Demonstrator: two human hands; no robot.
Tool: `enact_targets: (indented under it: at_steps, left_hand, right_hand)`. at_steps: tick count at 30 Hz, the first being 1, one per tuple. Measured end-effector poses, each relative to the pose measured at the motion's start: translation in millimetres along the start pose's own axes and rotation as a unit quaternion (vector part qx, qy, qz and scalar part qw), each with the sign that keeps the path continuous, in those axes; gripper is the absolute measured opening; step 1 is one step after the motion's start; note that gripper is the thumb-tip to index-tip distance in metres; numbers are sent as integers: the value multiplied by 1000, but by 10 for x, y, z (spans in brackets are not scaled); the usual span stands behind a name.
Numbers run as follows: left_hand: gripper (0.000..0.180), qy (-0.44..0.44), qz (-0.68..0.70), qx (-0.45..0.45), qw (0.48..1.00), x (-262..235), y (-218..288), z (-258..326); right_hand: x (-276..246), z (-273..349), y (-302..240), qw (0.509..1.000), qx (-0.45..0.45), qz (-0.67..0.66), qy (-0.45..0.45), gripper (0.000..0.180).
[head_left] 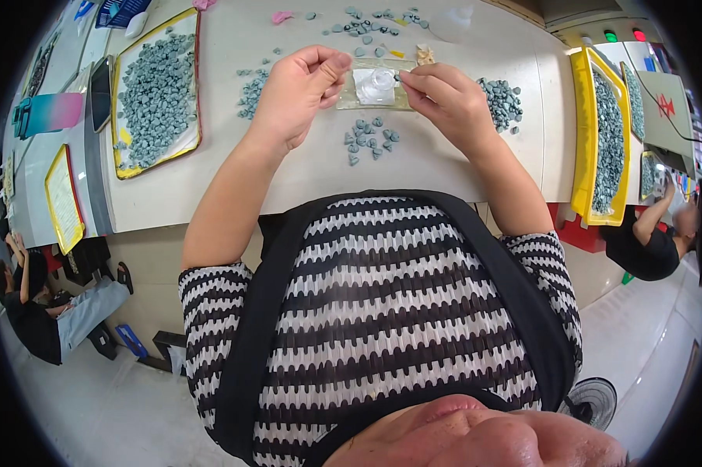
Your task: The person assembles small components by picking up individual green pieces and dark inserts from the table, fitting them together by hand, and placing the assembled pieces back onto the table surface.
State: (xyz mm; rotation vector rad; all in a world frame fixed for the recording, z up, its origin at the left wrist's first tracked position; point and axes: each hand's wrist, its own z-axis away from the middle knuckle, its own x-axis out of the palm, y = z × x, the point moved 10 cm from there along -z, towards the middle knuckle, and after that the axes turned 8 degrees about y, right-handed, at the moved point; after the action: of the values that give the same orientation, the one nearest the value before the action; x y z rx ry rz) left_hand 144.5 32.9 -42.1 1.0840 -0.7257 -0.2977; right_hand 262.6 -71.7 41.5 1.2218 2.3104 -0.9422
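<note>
My left hand (295, 93) and right hand (446, 100) are both on the small clear plastic bag (372, 84), one at each end. Left thumb and fingers pinch the bag's left edge, right fingertips pinch its right edge. The bag sits flat on the white table (304, 167), far-centre, just beyond a small cluster of grey-green pieces (370, 138). There is another pile of grey-green pieces (502, 101) just right of my right hand, with more scattered further off. A yellow-rimmed tray (158, 89) full of the same pieces is on the left and a second yellow tray (603, 136) is on the right.
</note>
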Motion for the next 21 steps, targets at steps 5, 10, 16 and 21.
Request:
enact_targets:
  at_steps: [5, 10, 16, 21]
  left_hand:
    - [24, 11, 7, -15, 1000, 43, 7, 45]
    - [25, 37, 21, -40, 998, 88, 5, 93]
    - [28, -9, 62, -73, 995, 80, -25, 101]
    - [30, -18, 43, -87, 995, 78, -43, 110]
  right_hand:
    - [34, 18, -54, 998, -47, 48, -13, 19]
    - [56, 42, -101, 993, -82, 76, -35, 25]
    - [89, 65, -147, 987, -112, 94, -60, 32]
    - [123, 93, -132, 983, -132, 108, -71, 32]
